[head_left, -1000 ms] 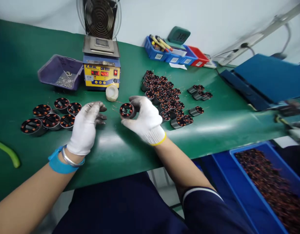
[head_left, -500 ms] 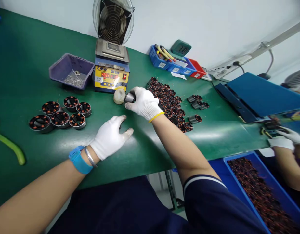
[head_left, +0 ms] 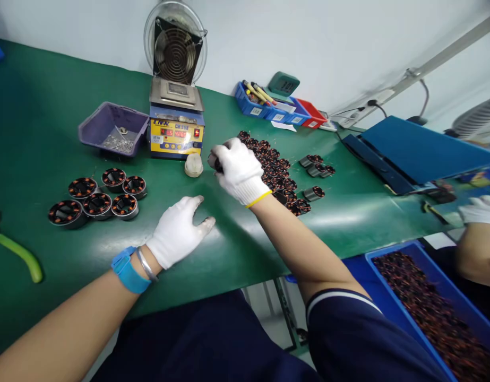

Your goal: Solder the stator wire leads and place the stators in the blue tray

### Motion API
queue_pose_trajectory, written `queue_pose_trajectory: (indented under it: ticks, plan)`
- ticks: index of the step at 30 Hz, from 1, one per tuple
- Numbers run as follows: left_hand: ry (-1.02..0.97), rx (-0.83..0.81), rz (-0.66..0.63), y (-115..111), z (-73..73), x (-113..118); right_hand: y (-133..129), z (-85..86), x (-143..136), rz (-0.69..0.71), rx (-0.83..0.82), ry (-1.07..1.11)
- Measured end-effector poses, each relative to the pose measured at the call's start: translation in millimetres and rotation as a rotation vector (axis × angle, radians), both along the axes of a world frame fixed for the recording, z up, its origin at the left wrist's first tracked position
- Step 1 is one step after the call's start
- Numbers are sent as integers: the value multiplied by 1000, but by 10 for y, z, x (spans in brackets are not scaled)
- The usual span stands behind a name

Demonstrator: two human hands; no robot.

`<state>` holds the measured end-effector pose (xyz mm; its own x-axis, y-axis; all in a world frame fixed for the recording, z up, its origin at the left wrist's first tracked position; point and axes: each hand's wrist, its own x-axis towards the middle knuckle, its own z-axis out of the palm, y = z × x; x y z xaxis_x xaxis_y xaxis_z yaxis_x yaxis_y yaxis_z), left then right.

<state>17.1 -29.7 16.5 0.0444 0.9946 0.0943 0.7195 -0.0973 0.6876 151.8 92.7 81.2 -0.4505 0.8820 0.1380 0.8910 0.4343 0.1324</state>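
Note:
My right hand (head_left: 239, 168), in a white glove, is closed around a motor stator (head_left: 215, 161), mostly hidden by the fingers. Just left of it a small whitish round pot (head_left: 194, 165) stands on the green table. Below the pot my gloved left hand (head_left: 179, 228) hovers low over the table, thumb and fingers apart, holding nothing. A group of wound stators (head_left: 97, 203) with copper coils sits left of that hand. More stators (head_left: 275, 164) are packed in a cluster just beyond my right hand.
Behind the pot stands a yellow and blue solder pot unit (head_left: 176, 135), with a fan (head_left: 175, 53) behind it. Left are a purple bin (head_left: 109, 114) and green-handled pliers (head_left: 19, 254). Blue boxes (head_left: 255, 109) line the wall. At right, a co-worker's gloved hand (head_left: 481, 209) shows near a blue crate (head_left: 423, 265).
My right hand has drawn the stator away from the whitish pot, slightly to the right. My left hand stays open. The view has shifted a little.

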Motion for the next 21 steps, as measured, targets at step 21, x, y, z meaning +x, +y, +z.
queue_pose_trajectory:
  ticks: [21]
  plan:
    - [341,16,-24,134,-42,-28,1140,864,-740,79,179,75]
